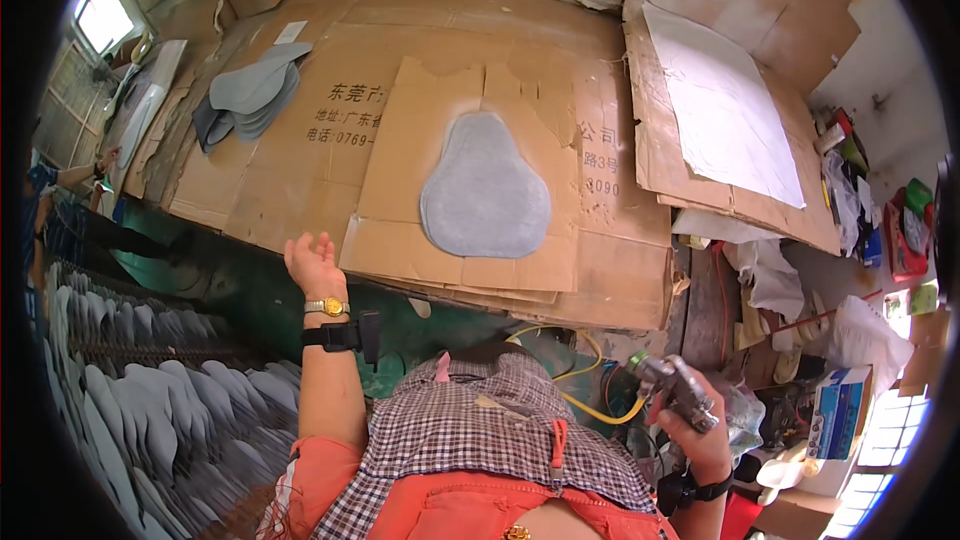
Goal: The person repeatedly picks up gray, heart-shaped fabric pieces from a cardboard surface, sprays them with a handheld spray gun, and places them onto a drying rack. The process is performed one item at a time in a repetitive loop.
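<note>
A grey pear-shaped flat piece [485,190] lies on a loose sheet of cardboard [400,165] on the cardboard-covered table. My left hand [312,263] is raised with fingers apart at the near edge of the table, holding nothing, just left of that sheet. A gold watch and a black strap sit on that wrist. My right hand [695,422] is low at the right, closed around a metal spray gun [672,385] with a yellow hose [590,405] running from it.
A stack of grey flat pieces [250,95] lies at the table's far left. Rows of grey pieces [150,400] stand on racks at the lower left. A white sheet [720,105] lies on cardboard at the right. Boxes, cloths and clutter [840,380] fill the right side. Another person's arm [85,175] shows at far left.
</note>
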Available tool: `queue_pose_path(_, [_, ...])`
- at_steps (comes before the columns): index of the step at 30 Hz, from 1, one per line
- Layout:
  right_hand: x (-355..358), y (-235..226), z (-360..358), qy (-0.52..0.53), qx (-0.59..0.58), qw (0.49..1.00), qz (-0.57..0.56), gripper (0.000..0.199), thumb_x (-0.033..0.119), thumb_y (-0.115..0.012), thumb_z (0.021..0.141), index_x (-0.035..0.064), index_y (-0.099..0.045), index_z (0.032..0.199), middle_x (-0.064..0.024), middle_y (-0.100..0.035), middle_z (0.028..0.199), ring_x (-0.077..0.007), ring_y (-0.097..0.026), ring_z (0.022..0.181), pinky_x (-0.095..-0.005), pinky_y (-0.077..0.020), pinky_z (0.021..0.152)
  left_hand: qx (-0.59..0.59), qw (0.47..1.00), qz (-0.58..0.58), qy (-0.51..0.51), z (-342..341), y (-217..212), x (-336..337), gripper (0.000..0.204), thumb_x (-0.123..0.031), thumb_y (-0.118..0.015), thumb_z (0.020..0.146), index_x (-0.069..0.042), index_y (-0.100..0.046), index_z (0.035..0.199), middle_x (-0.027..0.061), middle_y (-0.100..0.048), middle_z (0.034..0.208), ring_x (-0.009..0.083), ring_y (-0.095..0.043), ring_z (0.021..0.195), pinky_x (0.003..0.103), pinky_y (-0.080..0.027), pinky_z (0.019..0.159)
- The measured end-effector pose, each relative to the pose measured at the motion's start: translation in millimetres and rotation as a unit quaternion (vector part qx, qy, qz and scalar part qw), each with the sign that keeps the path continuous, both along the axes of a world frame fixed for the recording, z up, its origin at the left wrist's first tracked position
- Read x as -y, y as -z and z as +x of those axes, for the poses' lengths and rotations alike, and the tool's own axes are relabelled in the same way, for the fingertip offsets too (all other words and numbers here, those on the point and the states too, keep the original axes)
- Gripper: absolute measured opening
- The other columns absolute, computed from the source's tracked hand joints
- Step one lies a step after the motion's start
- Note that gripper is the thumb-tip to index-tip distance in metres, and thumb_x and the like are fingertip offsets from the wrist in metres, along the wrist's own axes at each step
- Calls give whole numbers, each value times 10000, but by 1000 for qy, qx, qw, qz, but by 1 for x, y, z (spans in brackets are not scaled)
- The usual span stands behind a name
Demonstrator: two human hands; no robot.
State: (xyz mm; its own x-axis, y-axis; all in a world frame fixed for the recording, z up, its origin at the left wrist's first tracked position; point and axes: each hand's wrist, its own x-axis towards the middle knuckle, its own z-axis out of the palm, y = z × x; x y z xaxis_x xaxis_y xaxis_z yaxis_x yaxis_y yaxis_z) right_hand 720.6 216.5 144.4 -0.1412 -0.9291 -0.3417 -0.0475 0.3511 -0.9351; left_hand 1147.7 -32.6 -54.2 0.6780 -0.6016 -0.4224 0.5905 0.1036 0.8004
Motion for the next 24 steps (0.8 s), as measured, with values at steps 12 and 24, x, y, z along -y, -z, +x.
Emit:
queue_pose_path(12, [44,11,31,91,-35,985,-140,553,164,-681,805,-29,-438,1263,-53,-598,822,-131,-579,713,-263,-477,685,1,997,60,55,-25,27,-6,623,-104,-558,823,-46,-280,1377,94,-496,1083,197,-536,866,330,-428,788])
queue_pose_path(24, [15,3,9,21,-13,994,-105,610,130,-717,776,-36,-424,1285,-53,-606,833,-123,-582,731,-263,-479,700,145,958,105,223,-48,104,10,232,-81,-579,796,-37,-600,1023,12,-582,797,123,-538,679,251,-434,596])
